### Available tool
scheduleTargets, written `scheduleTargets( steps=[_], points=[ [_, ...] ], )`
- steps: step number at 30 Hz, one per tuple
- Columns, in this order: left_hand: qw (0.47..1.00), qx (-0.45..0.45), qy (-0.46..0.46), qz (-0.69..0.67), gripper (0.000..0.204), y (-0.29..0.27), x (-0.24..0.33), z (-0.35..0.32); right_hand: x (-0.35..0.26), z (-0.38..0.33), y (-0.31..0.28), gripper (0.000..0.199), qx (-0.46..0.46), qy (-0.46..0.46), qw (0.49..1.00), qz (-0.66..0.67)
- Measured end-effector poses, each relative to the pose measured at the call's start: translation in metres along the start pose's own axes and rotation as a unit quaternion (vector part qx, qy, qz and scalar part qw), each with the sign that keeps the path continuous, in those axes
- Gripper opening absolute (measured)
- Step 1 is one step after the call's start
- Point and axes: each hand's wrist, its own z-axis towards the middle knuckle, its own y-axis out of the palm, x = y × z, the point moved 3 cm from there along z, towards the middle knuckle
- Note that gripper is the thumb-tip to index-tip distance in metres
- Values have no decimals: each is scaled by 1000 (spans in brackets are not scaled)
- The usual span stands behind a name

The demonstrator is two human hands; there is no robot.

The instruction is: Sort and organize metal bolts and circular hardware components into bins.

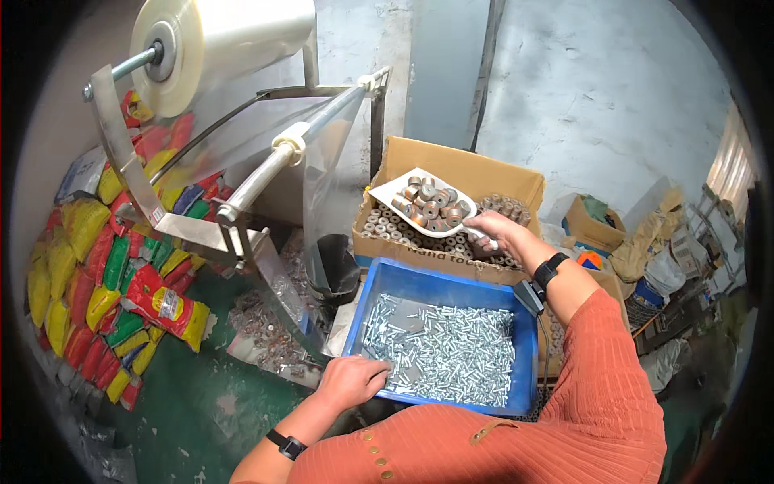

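My right hand [497,232] grips the handle of a white scoop [385,192], held above an open cardboard box [476,169]. Small metal cylinders with centre holes [431,203], grey and copper-brown, are heaped in the scoop. More of these ring-like parts [385,222] fill the box below, several standing in rows. Nearer to me is a blue plastic bin [526,363] holding a spread of small silver screws [459,347]. My left hand [351,382] is closed on the bin's near left rim, its fingertips partly hidden.
At the left, a metal frame [121,153] carries a large roll of clear film [234,40]. Red, yellow and green packets [105,274] are piled beyond it. Bagged parts [270,331] lie on the green floor. Another carton [592,222] and assorted clutter stand at the right.
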Motion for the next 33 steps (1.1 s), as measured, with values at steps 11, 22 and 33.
scheduleTargets(
  steps=[11,22,33],
  points=[
    [1000,7,6,22,15,5,4,15,-13,69,-73,32,-40,-35,960,-274],
    [1000,15,-3,27,10,12,4,7,-28,85,-71,45,124,-213,768,-591],
    [998,36,41,-13,12,7,-6,10,127,-132,60,50,-36,-120,719,-684]
  ],
)
